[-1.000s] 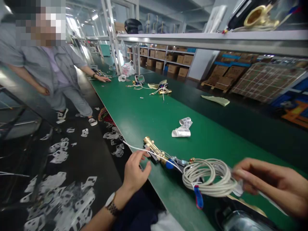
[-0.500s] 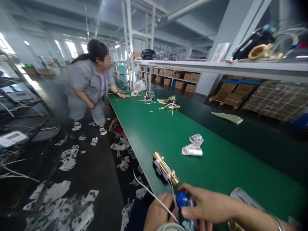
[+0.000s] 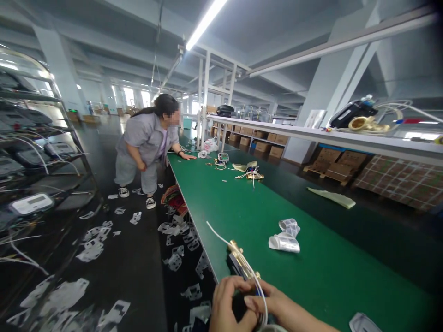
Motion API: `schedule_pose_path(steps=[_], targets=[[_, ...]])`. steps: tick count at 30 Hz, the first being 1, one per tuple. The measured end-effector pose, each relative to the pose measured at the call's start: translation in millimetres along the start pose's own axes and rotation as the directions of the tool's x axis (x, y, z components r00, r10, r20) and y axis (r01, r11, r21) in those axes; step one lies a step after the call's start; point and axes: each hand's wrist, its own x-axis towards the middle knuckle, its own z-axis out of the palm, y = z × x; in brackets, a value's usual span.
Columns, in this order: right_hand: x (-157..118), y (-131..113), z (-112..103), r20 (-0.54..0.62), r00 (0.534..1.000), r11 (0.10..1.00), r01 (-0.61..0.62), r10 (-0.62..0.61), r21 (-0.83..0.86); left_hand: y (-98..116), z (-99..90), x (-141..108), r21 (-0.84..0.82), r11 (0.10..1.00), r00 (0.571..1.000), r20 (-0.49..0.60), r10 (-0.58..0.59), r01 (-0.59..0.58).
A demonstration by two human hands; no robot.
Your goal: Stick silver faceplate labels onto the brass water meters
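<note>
Cable (image 3: 248, 264) and both hands in one small space

The left hand (image 3: 226, 304) and the right hand (image 3: 272, 299) are close together at the near edge of the bench (image 3: 221, 207). Their fingers are bent inward, and the thumbs nearly meet. I cannot tell what each one is grasping, because the fingers hide the middle; only a little blue (image 3: 258, 291) and something dark can be seen there.

The white cable comes up between the hands, passes over the brass pipe (image 3: 234, 245) and ends in the air or on the bench (which of these, I cannot judge). The pipe lies just beyond the fingertips, with a black box (image 3: 234, 266) along its side, near the edge.

To do this handling well, in my judgement, one hand should keep the part steady while the other guides the cable. The loose end would be better kept on the bench side, so that it does not catch or hang over the floor (image 3: 138, 276). The cable looks flexible; a gentle curve should be kinder to it than a sharp bend. As the pipe is so near the edge, a pull on the cable could perhaps drag it, so small movements are wiser.
</note>
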Motion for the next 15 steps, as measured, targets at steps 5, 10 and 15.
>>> schedule_pose_path(steps=[5, 10, 15], targets=[[11.2, -1.7, -4.2, 0.107, 0.994, 0.982, -0.008, -0.013, 0.186, -3.1, -45.4, 6.0, -0.465, 0.837, 0.909, -0.142, -0.393, 0.289], [5.6, -12.9, 18.3, 0.145, 0.988, 0.961, 0.004, -0.046, 0.278, 3.6, -46.6, -6.3, -0.678, 0.211, 0.705, 0.634, -0.318, 0.704], [-10.2, -45.4, 22.8, 0.059, 0.996, 0.905, 0.089, -0.071, -0.416, 10.0, -43.3, -6.6, -0.629, -0.053, 0.628, 0.777, -0.034, 0.775]])
